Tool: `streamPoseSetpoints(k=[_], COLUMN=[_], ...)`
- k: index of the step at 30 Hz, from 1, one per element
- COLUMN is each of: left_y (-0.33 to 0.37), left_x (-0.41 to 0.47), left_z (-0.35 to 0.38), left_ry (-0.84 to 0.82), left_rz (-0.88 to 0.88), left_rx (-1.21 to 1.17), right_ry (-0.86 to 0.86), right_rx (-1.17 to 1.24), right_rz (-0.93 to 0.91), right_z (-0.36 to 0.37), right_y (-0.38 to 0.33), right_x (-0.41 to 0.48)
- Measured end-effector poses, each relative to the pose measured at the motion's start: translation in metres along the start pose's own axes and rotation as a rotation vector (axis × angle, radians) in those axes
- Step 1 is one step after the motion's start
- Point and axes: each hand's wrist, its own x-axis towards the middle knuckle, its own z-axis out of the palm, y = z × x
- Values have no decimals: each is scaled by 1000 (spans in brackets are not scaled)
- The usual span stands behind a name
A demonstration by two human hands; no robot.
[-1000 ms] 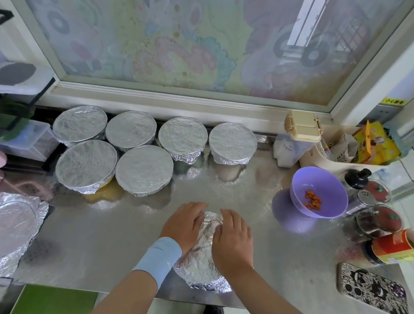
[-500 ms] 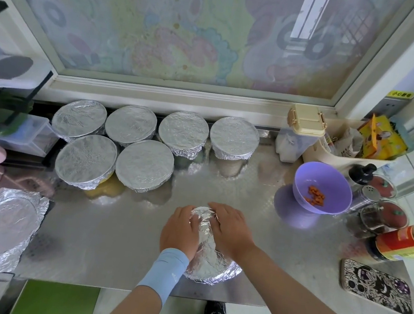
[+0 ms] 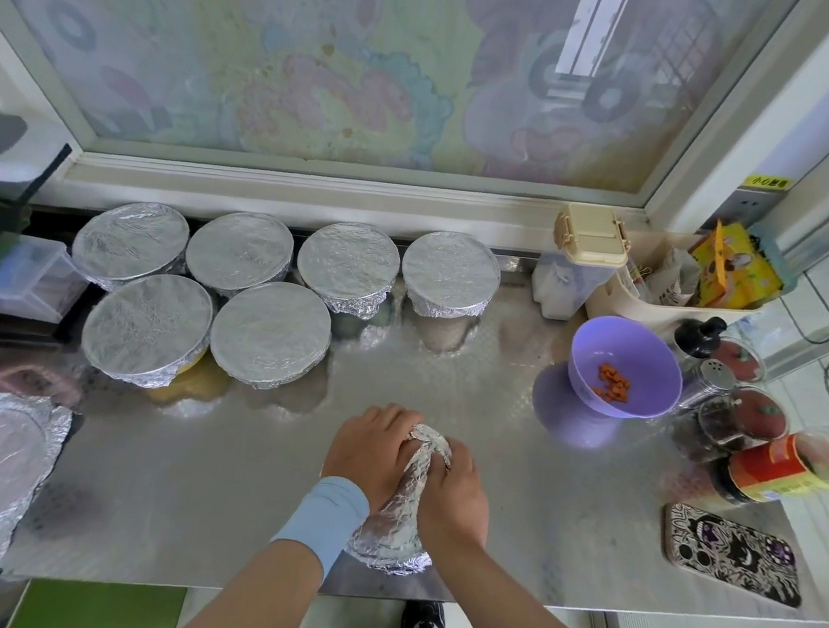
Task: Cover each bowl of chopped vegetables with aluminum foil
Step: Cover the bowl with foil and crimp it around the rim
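Pressing foil [image 3: 418, 469] down round the bowl [image 3: 391, 543] at the front edge of the desk [image 3: 229, 473]. Left hand [image 3: 368, 455] and right hand [image 3: 454, 494] are both clasping its wrapped sides. Ideally squeezing evenly round the rim, not tearing. Purple bowl [image 3: 623, 368] is sitting uncovered, far right.

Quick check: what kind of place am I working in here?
Most likely a small kitchen: a steel counter under a window, foil-covered bowls in rows, and a sauce bottle and spice jars on the right.
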Motion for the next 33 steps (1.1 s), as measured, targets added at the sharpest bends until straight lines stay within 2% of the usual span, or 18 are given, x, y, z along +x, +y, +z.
streamPoseSetpoints(k=[4,9,10,12,14,18,20,25,28,31,33], left_y=[3,-5,-8,-13,-14,-13,-13,-12,-17,-26,-23], left_x=[-1,-16,-19,-26,-31,-37,-36,-37,-36,-24,-11], left_z=[-3,-10,-10,-8,-5,-3,-3,-2,-3,-6,-10], left_ry=[-31,-48,-29,33,112,166,165,184,99,80,51], left_rz=[-139,-330,-348,-372,-402,-492,-550,-640,-556,-237,-71], left_rx=[-1,-141,-180,-310,-527,-813,-937,-1018,-889,-476,-354], right_ry=[-19,-240,-204,-15,92,-36,-20,-2,-51,28,-21], right_rx=[-84,-141,-192,-241,-148,114,180,236,42,-392,-448], right_rz=[-80,-249,-285,-309,-259,-53,-2,3,-59,-326,-496], right_z=[-4,-15,-16,-18,-18,-6,-4,-6,-8,-11,-10], right_y=[2,-2,-2,2,3,3,3,1,2,-3,-11], right_x=[11,39,43,38,20,-8,-5,1,3,11,16])
